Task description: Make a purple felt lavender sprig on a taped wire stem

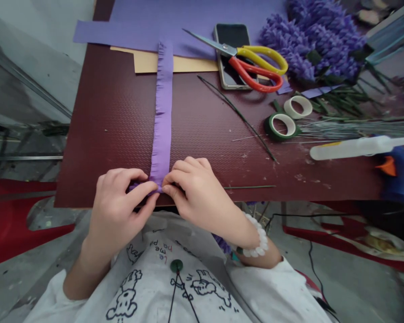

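Note:
A long purple paper strip (163, 121), fringed with small cuts along its left edge, runs from the back of the table toward me. Its near end is rolled into a small bundle by the table's front edge, with fringe showing under my left fingers. My left hand (123, 204) pinches the roll from the left, thumb and forefinger closed. From the right, my right hand (191, 193) grips the same end between thumb and fingertips. A thin green stem wire (251, 186) sticks out to the right of my right hand; whether it joins the roll is hidden.
Scissors (237, 54) with red and yellow handles lie over a phone (234, 36). Purple paper sheets (138, 22), purple flowers (316, 40), green tape (280, 126) and a bent green stem (239, 114) lie farther back. A glue gun (399, 170) rests at the right.

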The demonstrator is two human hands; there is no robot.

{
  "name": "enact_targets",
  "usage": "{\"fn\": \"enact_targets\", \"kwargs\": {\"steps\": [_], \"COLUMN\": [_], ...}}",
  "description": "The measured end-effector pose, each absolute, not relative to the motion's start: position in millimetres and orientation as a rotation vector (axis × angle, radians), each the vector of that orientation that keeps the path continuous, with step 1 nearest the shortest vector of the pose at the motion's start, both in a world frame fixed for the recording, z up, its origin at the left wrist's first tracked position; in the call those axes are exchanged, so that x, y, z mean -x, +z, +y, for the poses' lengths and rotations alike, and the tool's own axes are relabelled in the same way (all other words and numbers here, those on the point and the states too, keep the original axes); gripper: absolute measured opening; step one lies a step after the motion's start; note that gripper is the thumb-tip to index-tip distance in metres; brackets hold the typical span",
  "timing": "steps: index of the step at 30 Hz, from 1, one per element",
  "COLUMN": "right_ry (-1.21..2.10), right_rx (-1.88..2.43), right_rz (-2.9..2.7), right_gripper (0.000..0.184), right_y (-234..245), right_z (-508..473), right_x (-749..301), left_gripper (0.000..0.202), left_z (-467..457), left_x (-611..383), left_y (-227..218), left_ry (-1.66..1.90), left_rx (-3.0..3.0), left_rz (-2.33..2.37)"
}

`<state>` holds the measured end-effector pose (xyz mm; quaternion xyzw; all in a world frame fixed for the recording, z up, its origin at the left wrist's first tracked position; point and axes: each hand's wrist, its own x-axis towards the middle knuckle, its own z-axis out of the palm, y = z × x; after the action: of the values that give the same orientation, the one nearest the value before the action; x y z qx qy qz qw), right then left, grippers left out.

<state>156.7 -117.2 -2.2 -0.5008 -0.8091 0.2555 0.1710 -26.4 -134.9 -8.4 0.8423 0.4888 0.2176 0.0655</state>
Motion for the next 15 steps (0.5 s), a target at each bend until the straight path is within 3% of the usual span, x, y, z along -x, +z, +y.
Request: {"fn": "enact_targets", "kwargs": {"steps": [4,10,15], "right_ry": [0.731,0.163,0.050], "right_rx": [1.380,1.112,1.089], "right_rz": [-2.229,-2.235,-2.273], "right_gripper": [0.012,0.012,0.013], "right_y": [-7.6,-23.8,-29.3], "right_z": [-119.8,-131.3,-129.2], "right_x": [-159.3,-165.0,-162.4], "left_gripper": [0.011,0.008,0.008], "left_z": [-135.4,-131.9,-129.2], "left_x": [23.3,16.0,16.3], "left_y": [-9.9,-8.2,-6.1], "left_ry": [0.681,0.627,0.566], "left_rx": [-2.547,-2.479,-2.416], "left_rz": [1.557,1.652,1.632]}}
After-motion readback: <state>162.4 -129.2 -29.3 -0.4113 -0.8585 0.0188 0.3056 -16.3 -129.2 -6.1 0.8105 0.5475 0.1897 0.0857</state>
